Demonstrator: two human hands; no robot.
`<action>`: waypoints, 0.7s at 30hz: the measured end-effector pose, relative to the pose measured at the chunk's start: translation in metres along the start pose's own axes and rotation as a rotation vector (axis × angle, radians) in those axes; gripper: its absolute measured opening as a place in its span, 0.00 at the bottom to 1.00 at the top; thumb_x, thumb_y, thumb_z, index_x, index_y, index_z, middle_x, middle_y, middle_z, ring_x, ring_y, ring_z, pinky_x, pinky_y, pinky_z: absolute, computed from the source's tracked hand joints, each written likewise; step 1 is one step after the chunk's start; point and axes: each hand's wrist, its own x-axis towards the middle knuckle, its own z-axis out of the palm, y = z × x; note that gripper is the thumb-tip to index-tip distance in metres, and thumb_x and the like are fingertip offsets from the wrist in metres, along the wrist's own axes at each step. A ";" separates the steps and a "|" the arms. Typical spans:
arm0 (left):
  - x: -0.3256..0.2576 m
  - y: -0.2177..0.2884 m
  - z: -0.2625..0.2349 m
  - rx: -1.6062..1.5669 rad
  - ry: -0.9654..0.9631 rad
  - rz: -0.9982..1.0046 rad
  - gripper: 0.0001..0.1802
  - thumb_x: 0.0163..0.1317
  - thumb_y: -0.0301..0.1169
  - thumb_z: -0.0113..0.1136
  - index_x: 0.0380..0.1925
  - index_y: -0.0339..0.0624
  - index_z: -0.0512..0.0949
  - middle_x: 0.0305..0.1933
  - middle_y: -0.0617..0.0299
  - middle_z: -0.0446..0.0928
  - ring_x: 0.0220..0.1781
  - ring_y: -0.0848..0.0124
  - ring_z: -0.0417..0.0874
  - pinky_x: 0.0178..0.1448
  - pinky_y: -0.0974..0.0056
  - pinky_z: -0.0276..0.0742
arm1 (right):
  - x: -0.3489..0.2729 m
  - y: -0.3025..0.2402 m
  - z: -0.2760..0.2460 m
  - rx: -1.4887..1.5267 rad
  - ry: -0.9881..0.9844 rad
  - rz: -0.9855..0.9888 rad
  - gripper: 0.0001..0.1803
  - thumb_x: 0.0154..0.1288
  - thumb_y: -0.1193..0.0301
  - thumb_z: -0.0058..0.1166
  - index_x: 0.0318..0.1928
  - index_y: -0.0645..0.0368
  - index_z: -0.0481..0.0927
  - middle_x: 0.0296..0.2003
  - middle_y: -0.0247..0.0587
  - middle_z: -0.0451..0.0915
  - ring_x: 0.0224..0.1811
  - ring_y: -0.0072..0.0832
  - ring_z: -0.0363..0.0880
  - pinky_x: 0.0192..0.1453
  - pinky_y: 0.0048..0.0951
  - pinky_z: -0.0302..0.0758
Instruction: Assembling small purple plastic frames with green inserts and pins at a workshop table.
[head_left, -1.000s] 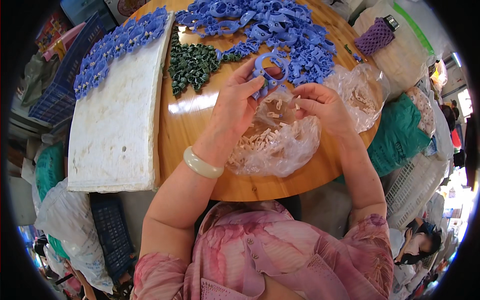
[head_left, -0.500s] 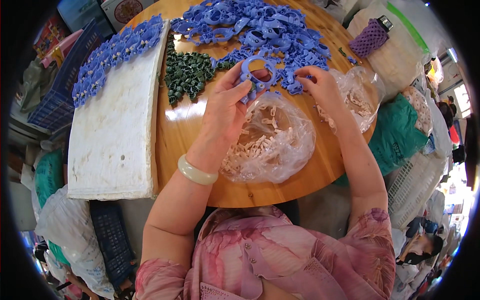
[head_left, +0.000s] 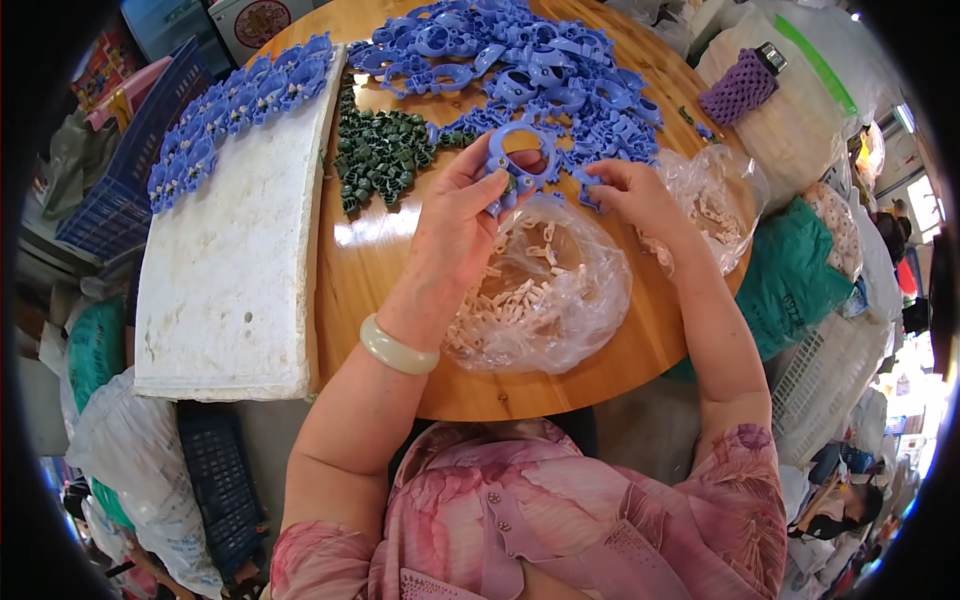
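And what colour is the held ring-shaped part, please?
The part is blue, clearest in the head view.

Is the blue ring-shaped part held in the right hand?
No, the left hand grips the blue ring-shaped part, and the right hand is apart from it.

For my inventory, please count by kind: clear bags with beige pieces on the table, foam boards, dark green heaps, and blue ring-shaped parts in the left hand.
Clear plastic bags with beige pieces: 2
White foam board: 1
Dark green heap: 1
Blue ring-shaped part in left hand: 1
Total: 5
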 end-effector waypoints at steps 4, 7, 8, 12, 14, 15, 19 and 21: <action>-0.001 -0.001 0.000 -0.003 0.005 0.003 0.23 0.60 0.19 0.46 0.58 0.31 0.63 0.50 0.51 0.75 0.52 0.64 0.76 0.56 0.63 0.73 | 0.002 0.001 -0.004 0.275 -0.273 0.187 0.14 0.60 0.68 0.54 0.44 0.63 0.77 0.26 0.35 0.78 0.26 0.20 0.77 0.29 0.21 0.74; 0.000 -0.002 -0.002 0.006 0.000 0.003 0.24 0.60 0.19 0.46 0.58 0.31 0.63 0.50 0.51 0.74 0.53 0.64 0.76 0.57 0.62 0.73 | 0.003 0.001 -0.001 0.249 -0.235 0.216 0.13 0.60 0.67 0.54 0.42 0.62 0.78 0.24 0.34 0.78 0.24 0.20 0.76 0.27 0.21 0.73; 0.001 -0.002 -0.003 0.001 0.004 0.000 0.24 0.60 0.19 0.46 0.59 0.31 0.62 0.50 0.50 0.74 0.53 0.64 0.76 0.57 0.62 0.73 | 0.003 0.002 0.000 0.250 -0.235 0.215 0.13 0.60 0.67 0.54 0.42 0.62 0.78 0.24 0.34 0.78 0.24 0.20 0.76 0.27 0.21 0.73; 0.000 -0.002 -0.003 -0.007 0.009 -0.007 0.24 0.60 0.18 0.46 0.59 0.32 0.62 0.50 0.50 0.74 0.53 0.64 0.76 0.56 0.62 0.73 | 0.002 0.003 0.004 0.059 -0.026 0.161 0.13 0.60 0.65 0.54 0.38 0.63 0.79 0.24 0.35 0.77 0.25 0.23 0.77 0.30 0.25 0.73; 0.000 -0.002 -0.002 -0.008 0.010 -0.009 0.24 0.60 0.18 0.46 0.59 0.32 0.62 0.50 0.50 0.74 0.53 0.64 0.76 0.56 0.62 0.73 | 0.001 0.006 0.005 -0.003 0.036 0.176 0.13 0.60 0.65 0.54 0.37 0.62 0.79 0.25 0.37 0.78 0.27 0.26 0.78 0.32 0.27 0.74; 0.000 -0.002 -0.001 -0.010 0.010 -0.012 0.25 0.60 0.19 0.46 0.59 0.32 0.62 0.50 0.50 0.75 0.53 0.64 0.76 0.56 0.63 0.73 | 0.001 0.010 0.006 -0.112 0.124 0.052 0.13 0.59 0.64 0.55 0.37 0.62 0.79 0.28 0.40 0.78 0.30 0.30 0.78 0.35 0.29 0.74; -0.001 -0.002 -0.001 -0.003 0.006 -0.014 0.25 0.60 0.19 0.46 0.59 0.32 0.62 0.50 0.50 0.74 0.53 0.64 0.76 0.56 0.63 0.73 | 0.003 -0.003 0.010 -0.387 0.221 -0.133 0.11 0.57 0.65 0.56 0.37 0.58 0.79 0.34 0.44 0.78 0.38 0.38 0.78 0.40 0.33 0.74; -0.001 -0.002 -0.002 -0.015 0.010 -0.011 0.25 0.60 0.19 0.46 0.59 0.32 0.62 0.50 0.50 0.74 0.52 0.64 0.76 0.56 0.63 0.73 | 0.004 -0.010 0.017 -0.448 0.239 -0.185 0.11 0.57 0.65 0.56 0.37 0.58 0.79 0.34 0.42 0.78 0.38 0.37 0.78 0.40 0.33 0.74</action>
